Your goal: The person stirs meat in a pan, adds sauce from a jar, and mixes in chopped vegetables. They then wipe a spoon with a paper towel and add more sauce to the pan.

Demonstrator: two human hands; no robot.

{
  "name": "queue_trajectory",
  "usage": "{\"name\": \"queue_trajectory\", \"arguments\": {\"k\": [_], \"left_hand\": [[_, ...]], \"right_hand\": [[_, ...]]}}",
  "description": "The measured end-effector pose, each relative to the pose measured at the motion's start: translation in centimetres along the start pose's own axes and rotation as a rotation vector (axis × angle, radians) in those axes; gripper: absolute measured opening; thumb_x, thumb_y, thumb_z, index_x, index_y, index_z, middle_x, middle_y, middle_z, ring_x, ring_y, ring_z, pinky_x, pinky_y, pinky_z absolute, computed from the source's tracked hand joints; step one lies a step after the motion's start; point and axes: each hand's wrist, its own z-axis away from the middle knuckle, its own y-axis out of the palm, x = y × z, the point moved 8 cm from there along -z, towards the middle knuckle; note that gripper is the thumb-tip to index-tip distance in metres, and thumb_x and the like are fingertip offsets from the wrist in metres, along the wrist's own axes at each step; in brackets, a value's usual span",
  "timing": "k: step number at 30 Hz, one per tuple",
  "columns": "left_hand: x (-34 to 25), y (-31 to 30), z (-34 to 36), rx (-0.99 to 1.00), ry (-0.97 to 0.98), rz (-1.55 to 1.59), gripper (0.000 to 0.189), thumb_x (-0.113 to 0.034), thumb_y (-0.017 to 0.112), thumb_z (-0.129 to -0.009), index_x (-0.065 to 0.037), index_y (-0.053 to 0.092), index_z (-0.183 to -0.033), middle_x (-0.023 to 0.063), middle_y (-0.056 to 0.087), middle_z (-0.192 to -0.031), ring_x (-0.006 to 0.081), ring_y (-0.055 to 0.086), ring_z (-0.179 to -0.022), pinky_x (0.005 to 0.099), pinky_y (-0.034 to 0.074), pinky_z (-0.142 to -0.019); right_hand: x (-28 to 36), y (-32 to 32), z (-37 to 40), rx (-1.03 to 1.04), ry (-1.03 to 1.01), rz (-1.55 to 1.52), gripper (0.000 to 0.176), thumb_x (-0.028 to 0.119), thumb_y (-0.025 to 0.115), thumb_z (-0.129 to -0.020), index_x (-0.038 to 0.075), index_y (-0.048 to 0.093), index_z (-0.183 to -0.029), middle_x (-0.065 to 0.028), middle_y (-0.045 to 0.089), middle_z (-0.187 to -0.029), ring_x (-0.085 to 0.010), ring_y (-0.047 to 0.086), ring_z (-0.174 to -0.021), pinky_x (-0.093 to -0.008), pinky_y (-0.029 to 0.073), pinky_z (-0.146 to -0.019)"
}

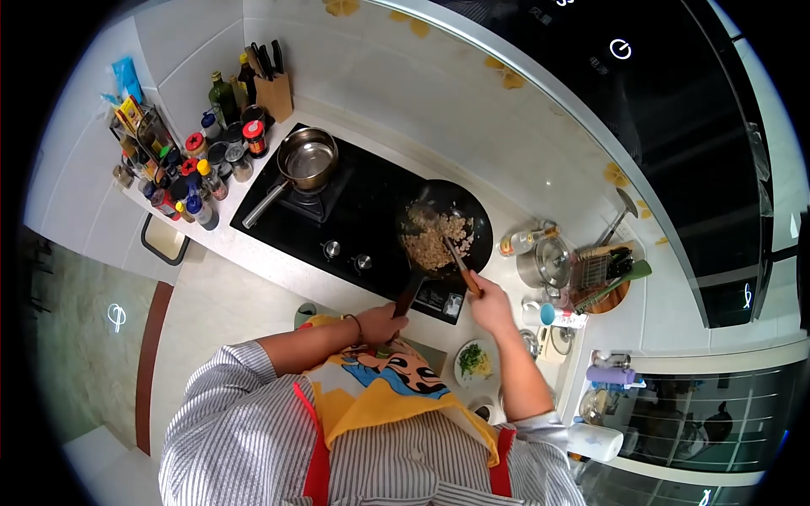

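Observation:
My left hand [381, 324] is wrapped round the dark handle of a black wok [483, 221], which sits on the right side of the cooktop. Browned minced meat [429, 250] is spread over the wok's bottom. In my right hand [493, 305] is a wooden-handled spatula [463, 271]. Its far end reaches into the wok among the meat, where its head is blurred. A white plate [463, 376] with chopped green and pale yellow pieces lies below the wok, beside my right forearm.
A steel saucepan [308, 160] stands on the left burner of the black cooktop [359, 202]. Many seasoning jars [198, 173] and a knife block [274, 96] crowd the left corner. A lidded steel pot [544, 263], an oil bottle [516, 243] and mugs [533, 314] stand at right.

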Motion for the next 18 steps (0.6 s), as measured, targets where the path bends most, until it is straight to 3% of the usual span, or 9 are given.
{"name": "queue_trajectory", "arguments": {"k": [2, 4, 8, 10, 12, 16, 18], "left_hand": [[-0.7, 0.1, 0.6, 0.02, -0.027, 0.053, 0.051, -0.043, 0.052, -0.101, 0.007, 0.055, -0.113, 0.0189, 0.073, -0.094, 0.0337, 0.072, -0.088, 0.0405, 0.054, -0.082], [-2.1, -0.5, 1.6, 0.012, -0.066, 0.041, 0.047, -0.039, 0.053, -0.102, 0.007, 0.055, -0.112, 0.0175, 0.074, -0.093, 0.0298, 0.073, -0.086, 0.0385, 0.055, -0.079], [0.2, 0.4, 0.3, 0.063, -0.062, 0.103, 0.042, -0.034, 0.054, -0.102, 0.007, 0.054, -0.112, 0.0172, 0.073, -0.092, 0.0268, 0.073, -0.084, 0.0378, 0.056, -0.075], [-1.1, -0.1, 0.9, 0.037, -0.029, 0.123, 0.036, -0.033, 0.053, -0.104, 0.003, 0.054, -0.112, 0.0116, 0.069, -0.088, 0.0213, 0.068, -0.077, 0.0354, 0.055, -0.071], [-0.2, -0.3, 0.2, 0.031, -0.059, 0.143, 0.036, -0.033, 0.053, -0.104, 0.003, 0.054, -0.112, 0.0113, 0.069, -0.088, 0.0205, 0.068, -0.076, 0.0348, 0.054, -0.07], [-1.0, 0.0, 1.2, 0.067, -0.122, 0.253, 0.035, -0.032, 0.053, -0.105, 0.003, 0.054, -0.111, 0.0107, 0.067, -0.085, 0.0186, 0.067, -0.073, 0.0321, 0.053, -0.064], [-0.6, 0.0, 0.7, 0.066, -0.101, 0.212, 0.035, -0.032, 0.053, -0.105, 0.002, 0.054, -0.111, 0.0101, 0.067, -0.085, 0.0183, 0.066, -0.072, 0.0317, 0.053, -0.063]], "right_hand": [[1.9, -4.5, 2.7, 0.04, -0.024, 0.051, 0.051, 0.012, 0.067, -0.087, 0.015, 0.063, -0.138, -0.0255, 0.07, -0.113, -0.0417, 0.067, -0.104, -0.0385, 0.054, -0.093], [3.7, -7.3, 5.2, 0.157, -0.037, 0.289, 0.051, 0.012, 0.066, -0.086, 0.018, 0.065, -0.136, -0.0244, 0.071, -0.109, -0.0415, 0.067, -0.101, -0.0424, 0.055, -0.092], [4.0, -6.6, 4.4, 0.081, -0.097, 0.453, 0.049, 0.011, 0.065, -0.085, 0.019, 0.067, -0.133, -0.0223, 0.072, -0.103, -0.0402, 0.069, -0.097, -0.0475, 0.055, -0.087], [4.8, -8.6, 4.2, 0.011, -0.093, 0.561, 0.044, 0.011, 0.064, -0.084, 0.016, 0.071, -0.127, -0.0242, 0.072, -0.096, -0.0416, 0.069, -0.091, -0.0492, 0.055, -0.083], [4.5, -10.6, 5.2, 0.029, -0.094, 0.526, 0.043, 0.011, 0.064, -0.084, 0.016, 0.071, -0.126, -0.0244, 0.071, -0.096, -0.042, 0.069, -0.089, -0.0492, 0.055, -0.082], [3.8, -8.0, 4.1, 0.111, -0.146, 0.527, 0.043, 0.011, 0.064, -0.085, 0.014, 0.071, -0.127, -0.025, 0.071, -0.103, -0.0431, 0.069, -0.093, -0.0484, 0.056, -0.086], [0.6, -6.8, 1.7, 0.015, 0.008, 0.439, 0.042, 0.012, 0.062, -0.086, 0.015, 0.07, -0.127, -0.0232, 0.072, -0.1, -0.0401, 0.069, -0.097, -0.0479, 0.055, -0.089]]}}
